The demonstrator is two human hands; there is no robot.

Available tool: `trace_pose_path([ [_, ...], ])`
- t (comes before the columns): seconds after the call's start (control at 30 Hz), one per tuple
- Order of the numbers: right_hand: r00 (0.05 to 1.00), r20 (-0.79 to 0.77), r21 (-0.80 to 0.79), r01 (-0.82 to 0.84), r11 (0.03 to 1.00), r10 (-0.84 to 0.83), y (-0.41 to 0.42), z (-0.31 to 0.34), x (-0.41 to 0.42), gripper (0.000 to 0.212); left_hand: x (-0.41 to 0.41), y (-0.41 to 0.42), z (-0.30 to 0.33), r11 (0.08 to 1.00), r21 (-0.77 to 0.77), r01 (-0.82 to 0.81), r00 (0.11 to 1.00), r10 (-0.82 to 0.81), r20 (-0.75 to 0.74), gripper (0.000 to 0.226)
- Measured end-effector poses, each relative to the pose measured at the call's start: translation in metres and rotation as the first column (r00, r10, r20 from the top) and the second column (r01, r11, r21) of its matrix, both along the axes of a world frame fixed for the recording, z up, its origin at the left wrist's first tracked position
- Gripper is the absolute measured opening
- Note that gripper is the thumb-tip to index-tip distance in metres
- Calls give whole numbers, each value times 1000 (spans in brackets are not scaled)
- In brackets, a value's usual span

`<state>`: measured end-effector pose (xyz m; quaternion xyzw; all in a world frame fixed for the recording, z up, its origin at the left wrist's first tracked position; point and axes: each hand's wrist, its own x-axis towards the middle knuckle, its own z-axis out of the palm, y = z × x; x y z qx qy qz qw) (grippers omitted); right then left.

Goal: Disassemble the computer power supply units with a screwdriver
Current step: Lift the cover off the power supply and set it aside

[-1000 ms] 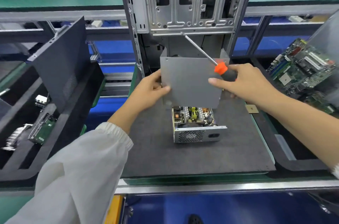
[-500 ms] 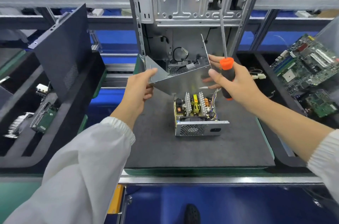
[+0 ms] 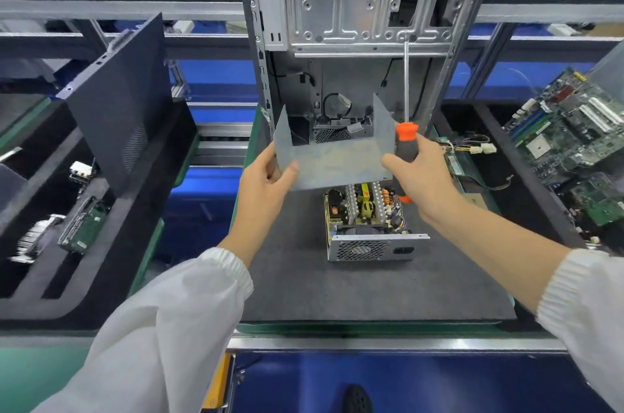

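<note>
1. The counter [image 3: 371, 291] carries the power supply [image 3: 369, 226], which sits below and between both hands, its circuit parts bare on top and its vented face toward the person.
2. The metal cover [image 3: 332, 162] is lifted clear above it, its long axis running hand to hand and its side flaps pointing up.
3. The left hand [image 3: 266, 186] pinches the cover's left end.
4. The right hand [image 3: 418, 176] grips the screwdriver [image 3: 407, 142], its shaft pointing up, while its thumb touches the cover's right end. It lies nearer the power supply, so the cover probably goes aside leftward.
</note>
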<state>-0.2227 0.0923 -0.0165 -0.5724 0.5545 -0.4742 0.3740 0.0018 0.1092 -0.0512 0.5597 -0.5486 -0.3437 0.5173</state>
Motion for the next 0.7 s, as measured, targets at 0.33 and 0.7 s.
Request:
trace_pose_path([
  [0.33,955,-214,37,-204,978,207,-21,-8,-19,35,18,-11,4,966,45,-253,948,239,211,38],
  [0.7,598,-765,185,-151,971,238,-75,-50,-46,18,35,-16,-19,929,65,-366,898,333,288,35],
])
